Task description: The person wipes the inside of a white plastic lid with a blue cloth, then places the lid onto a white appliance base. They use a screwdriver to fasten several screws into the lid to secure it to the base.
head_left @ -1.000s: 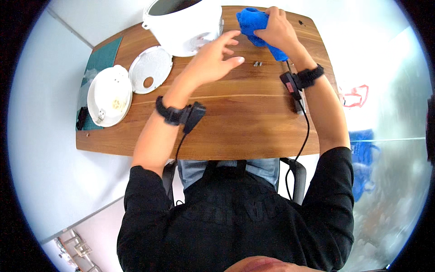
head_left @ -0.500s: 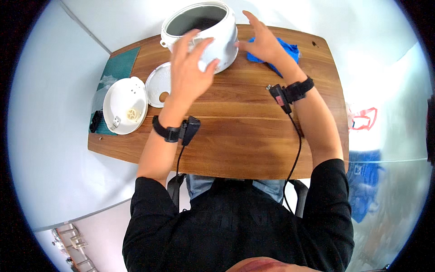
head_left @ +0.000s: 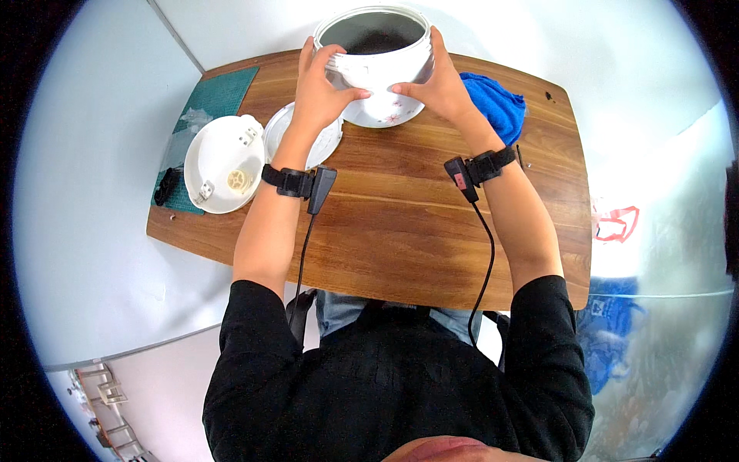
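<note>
At the far side of the table stands a white rice cooker body [head_left: 385, 108], its wide mouth up and its grey inside dark. Small reddish flowers decorate its lower front. My left hand [head_left: 319, 94] grips its left side, with the thumb on the front and fingers up by the rim. My right hand [head_left: 443, 86] clasps the opposite side, thumb also on the front. Behind my left wrist lies a round whitish disc [head_left: 323, 144], partly covered by the arm. Beside it rests a white lid shell [head_left: 202, 154], hollow side up, with a small cream round part [head_left: 239, 181] inside.
A crumpled blue cloth [head_left: 496, 108] lies right of the cooker body. Along the left edge is a green mat [head_left: 223, 91] with a small black bundle [head_left: 166, 186] on it. White walls stand behind and to the left of the wooden table [head_left: 416, 223].
Both hands have closed onto the cooker body's sides from a looser, spread pose. The body appears turned, its flowered front now showing, and the whole view has shifted slightly.
</note>
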A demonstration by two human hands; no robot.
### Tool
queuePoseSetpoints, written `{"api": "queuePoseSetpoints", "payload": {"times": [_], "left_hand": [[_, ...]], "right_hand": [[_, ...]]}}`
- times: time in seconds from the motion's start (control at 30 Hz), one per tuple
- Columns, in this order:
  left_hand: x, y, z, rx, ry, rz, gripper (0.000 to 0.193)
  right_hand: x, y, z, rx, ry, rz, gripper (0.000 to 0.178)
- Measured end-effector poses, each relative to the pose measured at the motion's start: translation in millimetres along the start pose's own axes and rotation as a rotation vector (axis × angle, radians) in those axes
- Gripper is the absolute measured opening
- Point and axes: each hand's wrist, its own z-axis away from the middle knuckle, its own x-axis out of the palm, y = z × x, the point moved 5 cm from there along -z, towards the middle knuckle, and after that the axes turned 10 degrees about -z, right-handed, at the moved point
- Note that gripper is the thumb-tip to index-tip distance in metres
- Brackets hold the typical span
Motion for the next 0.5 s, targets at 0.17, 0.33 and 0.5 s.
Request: {"api": "queuePoseSetpoints", "payload": {"times": [0.17, 0.33, 0.5], "left_hand": [[-6, 9, 10, -0.008, -0.001, 0.007, 0.086], [-9, 19, 34, -0.014, -0.026, 0.136, 0.084], [-19, 42, 64, -0.022, -0.050, 0.189, 0.084]], "right_hand": [[-5, -16, 13, 0.013, 0.007, 0.032, 0.133], [-13, -36, 44, 0.050, 0.028, 0.053, 0.133], [-25, -60, 85, 0.093, 0.064, 0.082, 0.132]]}}
